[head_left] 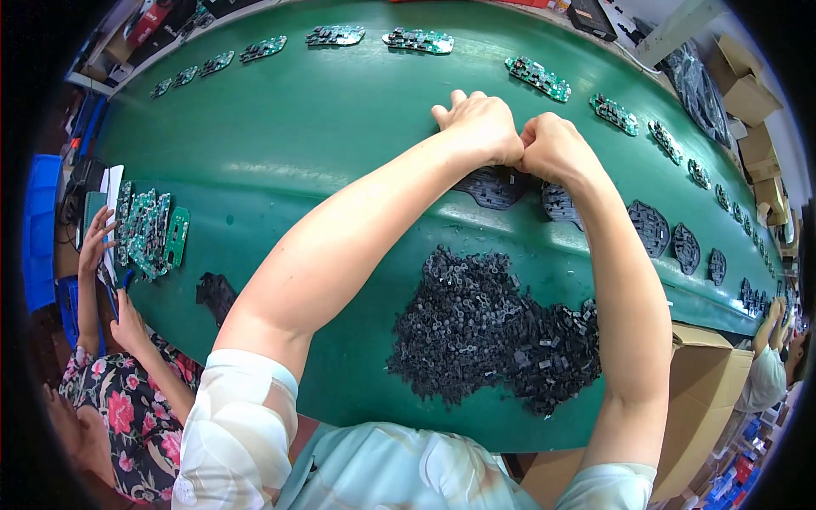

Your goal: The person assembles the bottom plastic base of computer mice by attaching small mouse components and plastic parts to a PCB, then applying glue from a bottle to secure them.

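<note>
My left hand [481, 126] and my right hand [554, 146] meet over the belt, knuckles up. The right fingers are curled closed; the left thumb side presses toward them while its other fingers stick out. What they pinch is hidden beneath them. Just below the hands lie a black plastic shell [493, 189] and another black shell [561, 205], partly covered by my right wrist. Between my forearms, a heap of small black plastic parts [459, 323] spreads on the green work surface [357, 374], joined by a second heap of black pieces [552, 361] near my right forearm.
Green circuit boards [537, 78] line the belt's far side. More black shells [648, 228] lie to the right. At the left, a co-worker's hand [127, 323] is near stacked circuit boards [149, 229]. A black part [216, 296] lies by my left elbow; a cardboard box [701, 399] stands right.
</note>
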Motion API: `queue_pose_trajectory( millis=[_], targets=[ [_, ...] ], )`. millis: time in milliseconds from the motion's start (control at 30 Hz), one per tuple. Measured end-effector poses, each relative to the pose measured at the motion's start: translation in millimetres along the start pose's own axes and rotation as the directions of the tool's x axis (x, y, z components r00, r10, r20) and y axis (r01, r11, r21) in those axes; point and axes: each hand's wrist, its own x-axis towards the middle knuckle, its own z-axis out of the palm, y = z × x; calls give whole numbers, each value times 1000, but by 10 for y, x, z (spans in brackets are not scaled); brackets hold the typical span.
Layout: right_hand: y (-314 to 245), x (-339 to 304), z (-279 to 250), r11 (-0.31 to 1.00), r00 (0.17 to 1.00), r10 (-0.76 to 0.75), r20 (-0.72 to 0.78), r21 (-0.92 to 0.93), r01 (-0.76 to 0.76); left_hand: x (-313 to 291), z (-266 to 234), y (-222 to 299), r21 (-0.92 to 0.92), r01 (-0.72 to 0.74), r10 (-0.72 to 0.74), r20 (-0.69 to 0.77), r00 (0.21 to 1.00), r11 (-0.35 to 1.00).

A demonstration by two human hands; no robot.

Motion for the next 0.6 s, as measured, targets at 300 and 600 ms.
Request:
queue_pose_trajectory(
  millis=[300, 600],
  targets=[
    [122, -7, -13, 1000, 1000, -1, -2, -24, 1, 98, 0, 160, -65, 122, -118, 67, 991, 990],
    [215, -41, -36, 997, 1000, -15, 8, 80, 14, 79, 52, 128, -120, 76, -72, 38, 997, 990]
  ],
)
